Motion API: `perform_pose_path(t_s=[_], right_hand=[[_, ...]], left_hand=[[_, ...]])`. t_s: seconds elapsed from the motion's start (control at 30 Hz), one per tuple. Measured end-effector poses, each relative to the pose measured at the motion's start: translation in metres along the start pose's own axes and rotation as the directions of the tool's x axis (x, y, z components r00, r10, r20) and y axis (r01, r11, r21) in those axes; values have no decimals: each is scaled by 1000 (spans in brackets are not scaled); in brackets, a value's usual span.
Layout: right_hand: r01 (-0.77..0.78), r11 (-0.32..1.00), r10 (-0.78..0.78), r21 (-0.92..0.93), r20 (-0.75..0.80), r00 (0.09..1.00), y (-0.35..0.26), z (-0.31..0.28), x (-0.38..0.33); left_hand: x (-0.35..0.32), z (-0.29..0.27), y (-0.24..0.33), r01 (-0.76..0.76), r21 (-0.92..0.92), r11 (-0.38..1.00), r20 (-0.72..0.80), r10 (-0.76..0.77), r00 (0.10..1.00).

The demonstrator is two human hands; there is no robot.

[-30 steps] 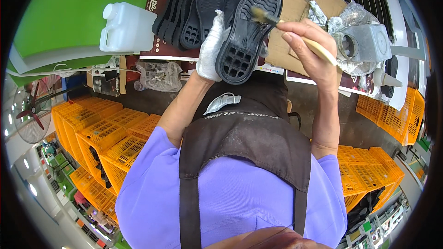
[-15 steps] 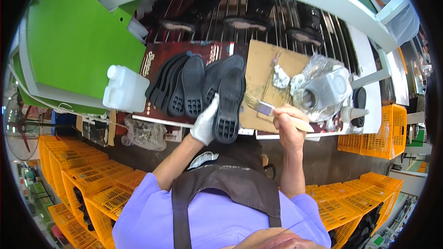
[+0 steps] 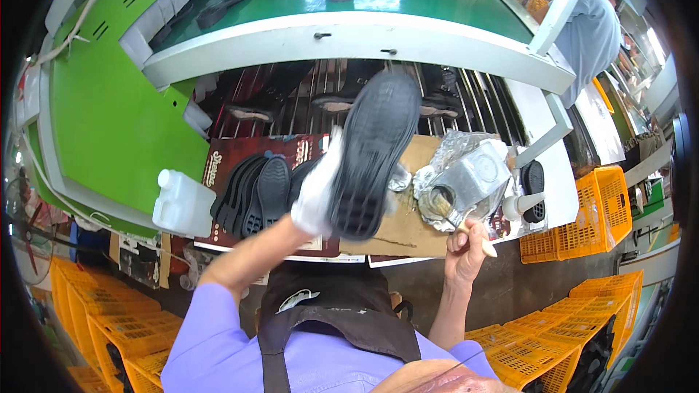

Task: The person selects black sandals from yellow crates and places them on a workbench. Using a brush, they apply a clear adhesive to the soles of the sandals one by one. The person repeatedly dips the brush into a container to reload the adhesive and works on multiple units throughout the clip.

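Fingers of the left hand [image 3: 314, 200], in a white glove, grip a black shoe sole [image 3: 370, 159] tread-up above the tabletop [image 3: 397, 229]. Right hand [image 3: 464, 247] pinches a brush [image 3: 451, 212], bristles dipped in the foil-wrapped glue tin [image 3: 470, 178]. Looks like the reloading step, so I'd guess coating the sole comes next, needing the brush lifted across. Can't see the sole's other face, and the gloved fingertips are hidden behind it.
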State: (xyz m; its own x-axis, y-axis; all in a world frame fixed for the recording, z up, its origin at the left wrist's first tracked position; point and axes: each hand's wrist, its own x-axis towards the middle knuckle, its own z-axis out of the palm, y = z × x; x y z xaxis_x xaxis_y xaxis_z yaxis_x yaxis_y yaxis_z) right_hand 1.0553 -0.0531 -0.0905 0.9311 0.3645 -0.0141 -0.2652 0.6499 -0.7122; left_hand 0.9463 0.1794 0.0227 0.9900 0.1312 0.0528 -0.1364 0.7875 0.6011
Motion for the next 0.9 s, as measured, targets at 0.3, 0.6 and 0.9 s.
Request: perform_pose_path(t_s=[0.3, 0.6, 0.9], right_hand=[[29, 993, -31, -113, -15, 999, -14, 9, -8], [-121, 947, 158, -298, 105, 982, -11, 17, -30], [151, 937, 79, -316, 610, 789, -12, 112, -31]], left_hand=[[260, 63, 115, -85, -237, 968, -101, 63, 993], [126, -22, 76, -389, 811, -438, 585, 614, 530], [59, -51, 135, -49, 665, -745, 641, 536, 549]])
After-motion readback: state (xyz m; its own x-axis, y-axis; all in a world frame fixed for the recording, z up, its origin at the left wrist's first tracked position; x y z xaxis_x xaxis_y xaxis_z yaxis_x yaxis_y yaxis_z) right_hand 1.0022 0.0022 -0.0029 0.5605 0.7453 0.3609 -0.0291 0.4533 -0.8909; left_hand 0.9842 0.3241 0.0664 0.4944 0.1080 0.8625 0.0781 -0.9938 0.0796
